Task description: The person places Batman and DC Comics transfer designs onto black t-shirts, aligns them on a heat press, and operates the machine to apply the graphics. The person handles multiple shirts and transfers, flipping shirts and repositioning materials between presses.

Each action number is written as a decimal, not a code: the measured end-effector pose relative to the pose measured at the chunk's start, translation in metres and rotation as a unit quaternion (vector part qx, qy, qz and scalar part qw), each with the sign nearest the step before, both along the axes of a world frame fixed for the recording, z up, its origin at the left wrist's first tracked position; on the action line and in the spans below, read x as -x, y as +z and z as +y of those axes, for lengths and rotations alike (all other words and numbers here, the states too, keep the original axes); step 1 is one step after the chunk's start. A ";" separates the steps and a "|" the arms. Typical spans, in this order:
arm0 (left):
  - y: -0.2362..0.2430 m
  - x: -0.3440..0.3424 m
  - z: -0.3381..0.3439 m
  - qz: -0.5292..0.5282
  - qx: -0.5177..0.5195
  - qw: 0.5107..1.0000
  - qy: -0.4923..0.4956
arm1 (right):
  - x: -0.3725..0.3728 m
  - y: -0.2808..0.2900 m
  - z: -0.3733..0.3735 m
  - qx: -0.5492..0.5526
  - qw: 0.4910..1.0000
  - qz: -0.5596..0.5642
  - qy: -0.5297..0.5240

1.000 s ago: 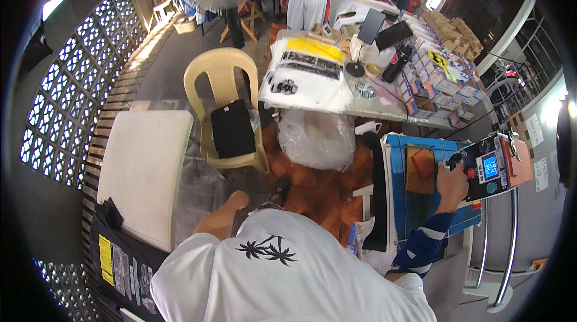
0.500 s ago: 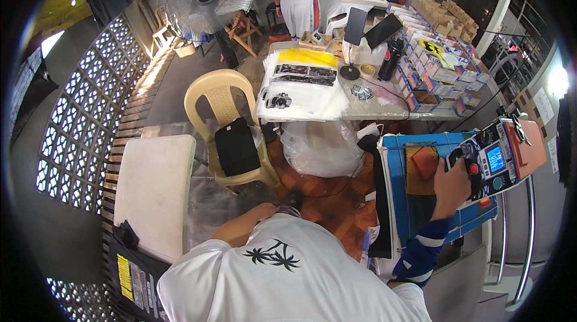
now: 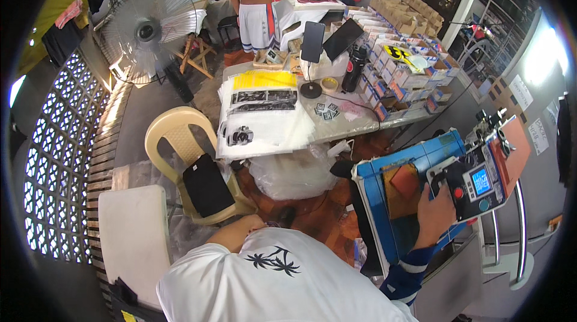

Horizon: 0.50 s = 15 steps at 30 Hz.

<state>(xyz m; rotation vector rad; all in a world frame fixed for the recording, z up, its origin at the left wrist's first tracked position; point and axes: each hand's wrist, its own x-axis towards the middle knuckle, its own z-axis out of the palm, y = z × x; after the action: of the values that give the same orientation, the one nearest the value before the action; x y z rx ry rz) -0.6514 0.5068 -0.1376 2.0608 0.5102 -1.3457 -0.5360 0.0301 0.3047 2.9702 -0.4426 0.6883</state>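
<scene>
A heat press with a blue upper platen (image 3: 415, 153) stands at my right. Its black control box (image 3: 466, 202) carries a lit display, a red button and a teal knob. My right hand (image 3: 437, 217) is closed around the black handle (image 3: 442, 185) beside the box, under a dark blue sleeve with white bands. My left forearm bends in front of my white shirt (image 3: 270, 280), which bears a black palm-tree print. Of my left hand (image 3: 255, 224) only a part shows near my waist; its fingers are hidden.
Ahead, a table (image 3: 342, 131) bears printed film sheets (image 3: 264, 111), a phone stand (image 3: 311, 88), a black bottle (image 3: 354, 68) and stacked boxes (image 3: 402, 63). A beige chair (image 3: 180, 129) holds folded black cloth (image 3: 207, 184). A fan (image 3: 146, 31) and another person (image 3: 255, 9) are farther off.
My view has turned and tilted, so table, chair and fan appear farther left and mostly lower. My right hand stays on the press handle. The press now sits at a steeper slant in view.
</scene>
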 end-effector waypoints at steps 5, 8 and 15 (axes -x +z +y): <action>-0.020 -0.084 0.027 -0.130 -0.081 0.985 -0.077 | -0.004 0.006 0.010 -0.004 0.997 0.026 -0.068; -0.034 -0.108 0.037 -0.203 -0.123 0.967 -0.092 | -0.008 0.002 0.013 -0.008 0.997 0.008 -0.082; -0.009 -0.143 0.026 -0.188 -0.009 0.947 -0.260 | -0.013 -0.004 0.022 0.036 0.990 -0.006 -0.134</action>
<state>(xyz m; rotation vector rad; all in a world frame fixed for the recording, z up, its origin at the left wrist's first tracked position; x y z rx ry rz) -0.5084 0.5328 -0.1466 2.4950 -0.2052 -1.1635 -0.5233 0.0526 0.3008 2.7660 -0.7823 0.6770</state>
